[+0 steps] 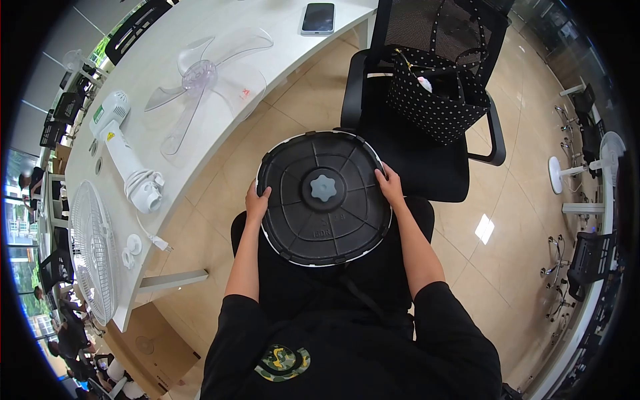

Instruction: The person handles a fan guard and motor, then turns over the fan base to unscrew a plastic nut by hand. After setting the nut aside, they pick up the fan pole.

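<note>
Resting over the lap (333,287), a black base (293,217) with rounded corners is held knob side up, and its blue-grey knob (324,189) is seen at the centre. Its left edge is grasped by the left hand (257,201) and its right edge by the right hand (392,184), with both thumbs laid on the upper face.

Just beyond, a black armchair (413,177) is seen, its seat occupied by a polka-dot bag (433,100). To the left, a white table (83,153) is spread with fan parts: a wire grille (93,253) at the near end, small white rings (133,245), a white motor column (125,157) with its cord (148,180) bundled around it and its plug (163,245) hung past the edge, and a clear fan blade (200,77). A phone (318,18) is placed near the far edge.

A cardboard box (153,347) is set on the tiled floor (493,267) by the table's near end. Farther off, a white fan (608,155) and black chairs (590,267) are seen at right, people (70,333) and bright windows (28,287) at left.
</note>
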A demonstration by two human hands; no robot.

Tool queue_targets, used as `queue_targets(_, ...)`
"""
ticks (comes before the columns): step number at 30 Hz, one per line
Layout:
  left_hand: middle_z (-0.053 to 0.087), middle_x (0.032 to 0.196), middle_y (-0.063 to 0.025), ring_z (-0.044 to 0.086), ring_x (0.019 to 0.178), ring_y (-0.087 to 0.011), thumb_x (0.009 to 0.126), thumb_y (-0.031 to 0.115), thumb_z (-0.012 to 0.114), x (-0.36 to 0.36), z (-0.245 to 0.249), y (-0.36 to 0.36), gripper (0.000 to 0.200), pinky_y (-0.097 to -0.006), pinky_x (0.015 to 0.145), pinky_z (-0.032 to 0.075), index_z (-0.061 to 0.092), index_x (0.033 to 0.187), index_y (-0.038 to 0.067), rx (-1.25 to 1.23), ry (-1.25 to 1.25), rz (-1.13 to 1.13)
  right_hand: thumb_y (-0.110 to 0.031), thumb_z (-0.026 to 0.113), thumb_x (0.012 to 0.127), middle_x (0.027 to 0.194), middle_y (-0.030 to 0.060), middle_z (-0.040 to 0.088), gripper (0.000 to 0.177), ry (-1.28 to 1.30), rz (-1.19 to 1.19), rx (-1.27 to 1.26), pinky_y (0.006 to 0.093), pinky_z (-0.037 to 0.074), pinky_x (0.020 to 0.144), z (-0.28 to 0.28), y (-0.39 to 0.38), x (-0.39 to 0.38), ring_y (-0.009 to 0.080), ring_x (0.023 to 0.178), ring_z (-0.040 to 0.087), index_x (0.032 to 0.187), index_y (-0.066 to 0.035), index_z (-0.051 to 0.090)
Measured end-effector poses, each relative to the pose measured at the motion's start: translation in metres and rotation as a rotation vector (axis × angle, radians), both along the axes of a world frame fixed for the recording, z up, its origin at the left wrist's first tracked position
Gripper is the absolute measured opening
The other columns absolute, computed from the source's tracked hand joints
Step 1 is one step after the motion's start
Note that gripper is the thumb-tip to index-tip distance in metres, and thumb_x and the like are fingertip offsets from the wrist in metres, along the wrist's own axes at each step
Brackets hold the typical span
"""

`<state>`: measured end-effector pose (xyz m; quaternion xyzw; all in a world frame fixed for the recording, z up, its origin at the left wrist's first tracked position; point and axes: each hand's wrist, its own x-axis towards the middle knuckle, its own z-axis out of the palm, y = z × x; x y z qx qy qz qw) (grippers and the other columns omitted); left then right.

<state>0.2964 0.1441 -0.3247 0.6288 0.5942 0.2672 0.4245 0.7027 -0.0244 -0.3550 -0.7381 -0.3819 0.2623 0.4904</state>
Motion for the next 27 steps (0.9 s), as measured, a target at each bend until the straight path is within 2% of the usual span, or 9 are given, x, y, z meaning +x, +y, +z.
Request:
queue_targets(3, 0.066, 0.13, -0.0221, 0.063, 0.123, -0.0351, 0.091, 0.016, 0.073, -0.001, -0.001, 0.004, 0.056, -0.04, 0.106, 0.047, 0.055, 0.141, 0.0, -0.003, -0.022, 0.003, -0.028, 0.069, 0.095, 0.121, 0.0233, 0.071, 0.051, -0.012, 0.008, 0.025, 0.0358, 0.049, 0.1, -0.001, 0.006, 0.0, 0.032, 0.119, 0.067, 0.134, 0.004, 0.061)
queue_targets(9, 0.066, 0.13, -0.0231, 0.063, 0.122, -0.0364, 0.091, 0.018, 0.073, -0.009, -0.002, 0.013, 0.056, -0.0401, 0.105, 0.047, 0.055, 0.141, 0.0, 0.045, 0.017, 0.01, -0.028, 0.069, 0.095, 0.12, 0.0243, 0.071, 0.05, -0.037, -0.009, 0.05, 0.0361, 0.05, 0.1, 0.01, 0.022, -0.011, 0.0334, 0.118, 0.068, 0.132, 0.004, 0.062)
queue_targets(12, 0.066, 0.129, -0.0236, 0.064, 0.121, -0.0369, 0.092, 0.018, 0.073, -0.021, -0.007, 0.015, 0.056, -0.0404, 0.105, 0.047, 0.054, 0.141, 0.0, 0.074, 0.034, 0.029, -0.025, 0.068, 0.098, 0.12, 0.019, 0.073, 0.049, -0.052, 0.026, 0.054, 0.0311, 0.049, 0.098, 0.013, 0.032, -0.019, 0.0207, 0.114, 0.067, 0.134, 0.007, 0.061)
queue_targets(21, 0.066, 0.13, -0.0245, 0.063, 0.123, -0.0382, 0.092, 0.021, 0.073, -0.055, -0.018, 0.015, 0.058, -0.0419, 0.105, 0.048, 0.052, 0.142, 0.0, 0.057, 0.08, 0.066, -0.028, 0.067, 0.097, 0.125, 0.0256, 0.069, 0.05, -0.14, 0.072, -0.051, 0.0368, 0.049, 0.103, 0.003, 0.06, -0.044, 0.0346, 0.122, 0.065, 0.133, 0.007, 0.061)
queue_targets(24, 0.066, 0.13, -0.0255, 0.062, 0.123, -0.0399, 0.092, 0.024, 0.073, -0.057, -0.009, 0.013, 0.06, -0.0434, 0.105, 0.048, 0.051, 0.144, 0.001, 0.051, 0.152, 0.082, -0.028, 0.067, 0.097, 0.123, 0.0255, 0.07, 0.048, -0.222, 0.059, -0.102, 0.0399, 0.051, 0.1, 0.003, 0.066, -0.05, 0.0386, 0.117, 0.067, 0.131, 0.006, 0.062)
queue_targets(27, 0.066, 0.127, -0.0275, 0.062, 0.121, -0.0421, 0.094, 0.032, 0.071, -0.058, -0.006, 0.013, 0.063, -0.0454, 0.103, 0.048, 0.05, 0.144, 0.0, 0.052, 0.208, 0.08, -0.026, 0.068, 0.095, 0.115, 0.0227, 0.072, 0.04, -0.355, 0.034, -0.305, 0.0394, 0.052, 0.095, 0.035, 0.068, -0.063, 0.0394, 0.11, 0.069, 0.122, 0.003, 0.068)
